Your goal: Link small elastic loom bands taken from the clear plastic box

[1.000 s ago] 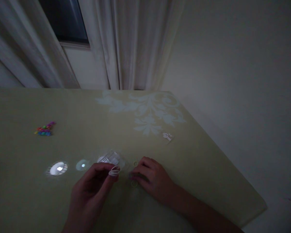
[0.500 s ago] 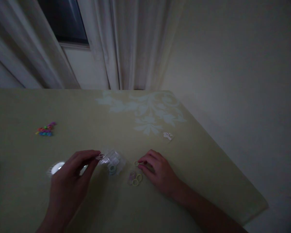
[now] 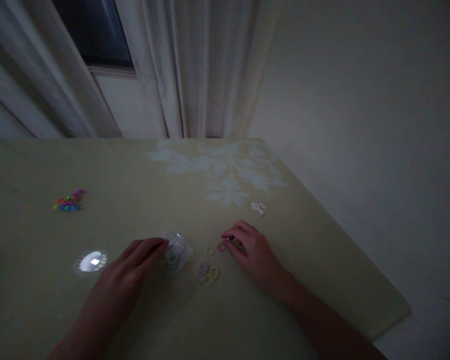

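The scene is dim. My left hand (image 3: pixel 135 265) rests on the yellow-green table (image 3: pixel 135 170), its fingertips pressed together on the edge of a small clear plastic bag (image 3: pixel 178 247) that holds little rings. My right hand (image 3: pixel 249 250) lies to the right, fingers curled, with its fingertips on a small pinkish rubber ring (image 3: pixel 222 246). A yellow ring (image 3: pixel 209 250) lies just left of that. A small cluster of loose rings (image 3: pixel 208 274) sits between my two hands, nearer me.
A pile of bright coloured bands (image 3: pixel 68 201) lies far left on the table. A small white piece (image 3: pixel 258 208) sits beyond my right hand. A lamp's reflection (image 3: pixel 92 261) glares left of my left hand. Curtains (image 3: pixel 195 70) and a dark window stand behind; the table edge runs diagonally at right.
My left hand, which held white bands up a second ago, swung left and now lies lower on the bag's edge. My right hand slid slightly right and away, uncovering loose rings.
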The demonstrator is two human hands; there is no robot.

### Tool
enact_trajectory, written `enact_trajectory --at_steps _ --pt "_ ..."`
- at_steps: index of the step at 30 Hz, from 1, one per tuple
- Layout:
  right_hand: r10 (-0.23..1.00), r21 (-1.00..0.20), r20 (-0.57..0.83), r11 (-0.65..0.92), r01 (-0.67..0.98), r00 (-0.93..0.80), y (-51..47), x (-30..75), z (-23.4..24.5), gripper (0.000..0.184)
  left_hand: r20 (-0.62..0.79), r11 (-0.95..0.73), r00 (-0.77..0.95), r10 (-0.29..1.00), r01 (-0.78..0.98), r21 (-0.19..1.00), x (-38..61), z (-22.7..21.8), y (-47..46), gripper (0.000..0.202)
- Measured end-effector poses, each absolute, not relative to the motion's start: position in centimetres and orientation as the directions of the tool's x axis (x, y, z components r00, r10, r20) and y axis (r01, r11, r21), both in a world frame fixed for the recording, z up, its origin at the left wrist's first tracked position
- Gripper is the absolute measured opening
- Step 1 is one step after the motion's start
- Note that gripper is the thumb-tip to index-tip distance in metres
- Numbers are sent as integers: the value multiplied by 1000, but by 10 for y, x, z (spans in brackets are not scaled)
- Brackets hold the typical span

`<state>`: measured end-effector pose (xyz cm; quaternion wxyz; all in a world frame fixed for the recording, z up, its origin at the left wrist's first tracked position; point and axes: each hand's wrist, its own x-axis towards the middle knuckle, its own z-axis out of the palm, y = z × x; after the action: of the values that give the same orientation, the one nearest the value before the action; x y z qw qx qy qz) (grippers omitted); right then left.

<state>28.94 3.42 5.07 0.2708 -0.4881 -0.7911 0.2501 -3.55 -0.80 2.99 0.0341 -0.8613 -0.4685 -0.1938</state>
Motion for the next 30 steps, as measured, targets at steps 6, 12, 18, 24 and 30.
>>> enact_trajectory --at_steps 6,12,18,24,30 --pt "891 -654 118 402 641 -438 37 292 53 6 354 -544 472 808 828 137 -32 33 -6 52" --pt "855 -592 93 460 662 -511 33 289 49 6 360 -533 453 816 830 165 -32 35 -8 51" --pt "852 -598 141 479 643 -504 29 286 49 5 407 -544 453 793 827 138 -24 36 -13 48" --pt "786 -625 11 488 609 -619 15 278 58 8 405 -672 569 715 720 174 26 27 -31 42" --pt "785 -573 -53 482 663 -618 13 277 58 3 360 -655 557 749 703 276 40 24 -34 36"
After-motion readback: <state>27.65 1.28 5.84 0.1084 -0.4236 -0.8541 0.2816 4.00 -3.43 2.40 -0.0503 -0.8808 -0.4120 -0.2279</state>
